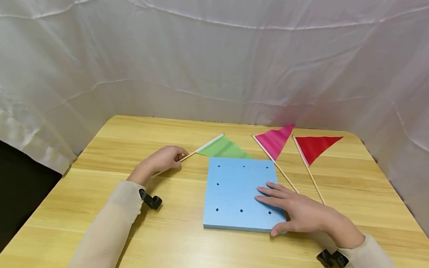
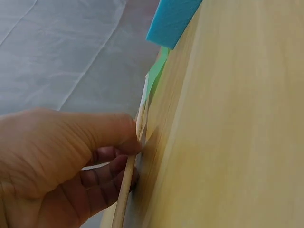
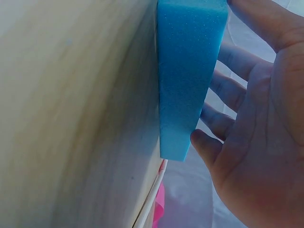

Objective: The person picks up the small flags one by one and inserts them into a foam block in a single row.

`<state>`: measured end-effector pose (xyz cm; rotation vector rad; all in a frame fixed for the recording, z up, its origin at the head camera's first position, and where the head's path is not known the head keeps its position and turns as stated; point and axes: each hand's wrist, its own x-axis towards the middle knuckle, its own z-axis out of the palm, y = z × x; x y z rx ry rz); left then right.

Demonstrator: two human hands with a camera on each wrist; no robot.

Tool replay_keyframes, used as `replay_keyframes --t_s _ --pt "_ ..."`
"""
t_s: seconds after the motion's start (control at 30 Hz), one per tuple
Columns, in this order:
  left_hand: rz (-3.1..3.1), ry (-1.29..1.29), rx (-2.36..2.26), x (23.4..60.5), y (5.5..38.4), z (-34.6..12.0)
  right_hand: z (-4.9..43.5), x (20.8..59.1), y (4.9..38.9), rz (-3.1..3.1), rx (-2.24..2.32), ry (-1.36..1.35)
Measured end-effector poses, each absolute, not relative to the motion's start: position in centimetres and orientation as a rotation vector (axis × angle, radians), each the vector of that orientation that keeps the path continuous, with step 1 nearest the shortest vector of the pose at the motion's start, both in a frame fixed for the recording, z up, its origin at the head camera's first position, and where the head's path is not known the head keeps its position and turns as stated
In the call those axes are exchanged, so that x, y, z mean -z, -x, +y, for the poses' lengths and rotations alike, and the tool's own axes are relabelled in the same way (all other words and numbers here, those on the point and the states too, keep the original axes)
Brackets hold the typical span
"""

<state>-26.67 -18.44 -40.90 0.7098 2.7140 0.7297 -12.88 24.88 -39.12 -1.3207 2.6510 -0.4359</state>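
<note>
Your wooden table (image 1: 173, 248) bears the blue holed board (image 1: 237, 191); the green flag (image 1: 225, 148) reaches the board's far edge; the pink flag (image 1: 274, 140) and red flag (image 1: 311, 148) lie toward its right; your right hand (image 1: 301, 210) lies over the board's right side, fingers spread; your left hand (image 1: 164, 159) pinches the green flag's stick

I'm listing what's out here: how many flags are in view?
3: a green flag, its stick pinched in the left hand; a pink flag beyond the far right corner of the blue board; a red flag farthest right. Any under the board would be hidden.
</note>
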Motion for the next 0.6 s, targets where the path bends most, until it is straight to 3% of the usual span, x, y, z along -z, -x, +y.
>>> replay_keyframes --t_s 0.6 --pt "2.641 -0.656 -0.924 40.50 26.31 -18.79 24.87 39.23 12.84 2.649 0.440 1.322"
